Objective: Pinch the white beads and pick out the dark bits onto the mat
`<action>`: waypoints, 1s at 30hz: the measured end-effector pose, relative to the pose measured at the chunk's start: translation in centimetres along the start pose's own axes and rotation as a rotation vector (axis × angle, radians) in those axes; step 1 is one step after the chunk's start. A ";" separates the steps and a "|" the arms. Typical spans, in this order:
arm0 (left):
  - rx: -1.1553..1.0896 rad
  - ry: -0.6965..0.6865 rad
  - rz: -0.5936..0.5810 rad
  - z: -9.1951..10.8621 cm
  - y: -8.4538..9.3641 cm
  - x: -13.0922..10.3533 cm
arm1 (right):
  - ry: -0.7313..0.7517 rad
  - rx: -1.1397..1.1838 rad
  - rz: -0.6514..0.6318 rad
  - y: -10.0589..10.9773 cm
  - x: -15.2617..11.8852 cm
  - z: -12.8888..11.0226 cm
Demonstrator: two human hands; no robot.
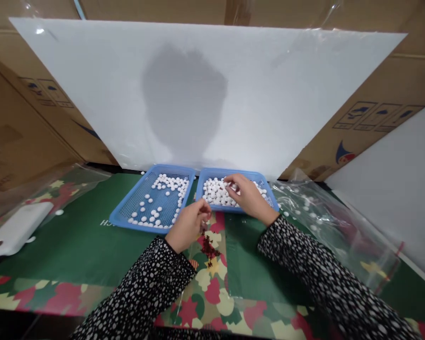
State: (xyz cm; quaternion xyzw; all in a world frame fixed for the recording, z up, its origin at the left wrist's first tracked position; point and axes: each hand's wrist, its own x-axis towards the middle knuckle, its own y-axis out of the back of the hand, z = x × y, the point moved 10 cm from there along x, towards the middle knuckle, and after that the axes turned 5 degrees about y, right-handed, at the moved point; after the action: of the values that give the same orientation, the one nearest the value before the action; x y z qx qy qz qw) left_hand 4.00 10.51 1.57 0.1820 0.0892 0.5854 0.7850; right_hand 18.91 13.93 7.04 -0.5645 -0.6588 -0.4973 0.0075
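My left hand (190, 223) is closed in a pinch just in front of the left blue basket (125, 208); what its fingertips hold is too small to make out. Right below them lies a clump of small dark red bits (209, 249) on the patterned sheet. Over the right blue basket (273, 202) is my right hand (247, 194), thumb and forefinger curled together among the small white balls (216, 191); anything between the tips is hidden. More white balls (155, 218) lie scattered in the left basket, mostly along its near and right sides.
A white board (262, 94) stands behind the baskets against cardboard boxes (368, 113). At right lies a clear plastic bag (340, 231) with some balls by it. A white device (17, 229) rests at left on the green patterned table cover (74, 250).
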 end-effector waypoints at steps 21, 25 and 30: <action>0.890 0.401 0.043 -4.8 15.1 -0.9 | 0.298 -0.092 -0.348 -10.8 -5.9 -5.6; 0.927 0.489 -0.104 -7.1 13.8 -0.1 | 0.277 -0.049 -0.338 -10.2 -6.5 -5.9; 0.669 0.477 -0.134 -7.6 12.4 1.0 | 0.165 0.110 -0.241 -7.7 -7.1 -5.5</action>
State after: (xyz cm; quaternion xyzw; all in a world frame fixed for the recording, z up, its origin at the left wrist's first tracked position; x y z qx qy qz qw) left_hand -9.42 15.89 -0.47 0.2802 0.4654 0.4973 0.6764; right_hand 12.70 6.05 0.79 -0.4373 -0.7451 -0.5025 0.0329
